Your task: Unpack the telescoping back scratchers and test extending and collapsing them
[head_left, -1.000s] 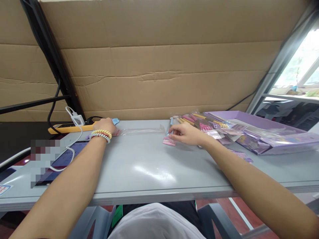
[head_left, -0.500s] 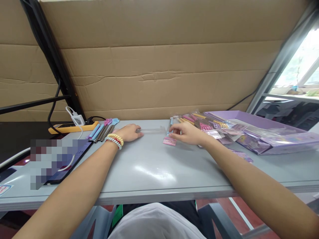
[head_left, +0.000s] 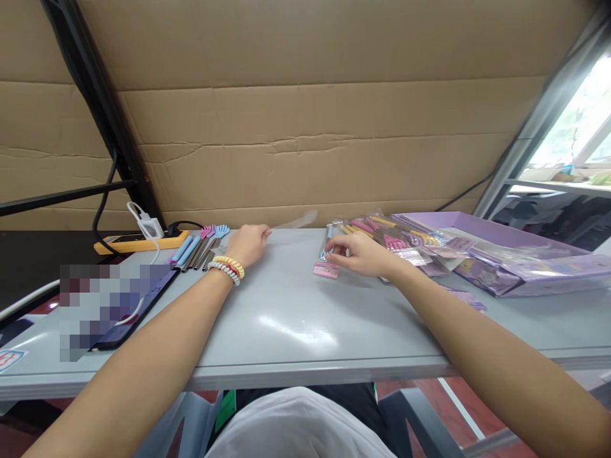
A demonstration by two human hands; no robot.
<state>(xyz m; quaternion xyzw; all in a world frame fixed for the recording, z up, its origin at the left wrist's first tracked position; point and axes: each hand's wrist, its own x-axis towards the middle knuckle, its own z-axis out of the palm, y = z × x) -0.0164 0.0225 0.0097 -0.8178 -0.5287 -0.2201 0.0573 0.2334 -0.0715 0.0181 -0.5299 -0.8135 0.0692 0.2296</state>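
My left hand [head_left: 249, 245], wearing coiled bands at the wrist, pinches the near end of a clear plastic sleeve [head_left: 303, 220]. The sleeve sticks out to the right, raised at the back of the table. My right hand [head_left: 356, 253] is over a packaged blue back scratcher [head_left: 329, 233], its curled fingertips on the pack just above a pink card [head_left: 326, 270]. Those fingers partly hide the pack. Left of my left hand lie several loose back scratchers [head_left: 198, 249] with pink and blue claw heads.
Beyond my right hand is a pile of packaged back scratchers [head_left: 382, 232]. A purple box [head_left: 506, 240] with plastic packs stands at the right. A yellow power strip [head_left: 143, 243] and a tablet-like device [head_left: 155, 296] are at the left. Cardboard [head_left: 305, 114] backs the table.
My left hand has drawn slightly back and left, closing its fingers. The clear sleeve's far end has swung up off the tabletop. My right hand and the pack have hardly moved.
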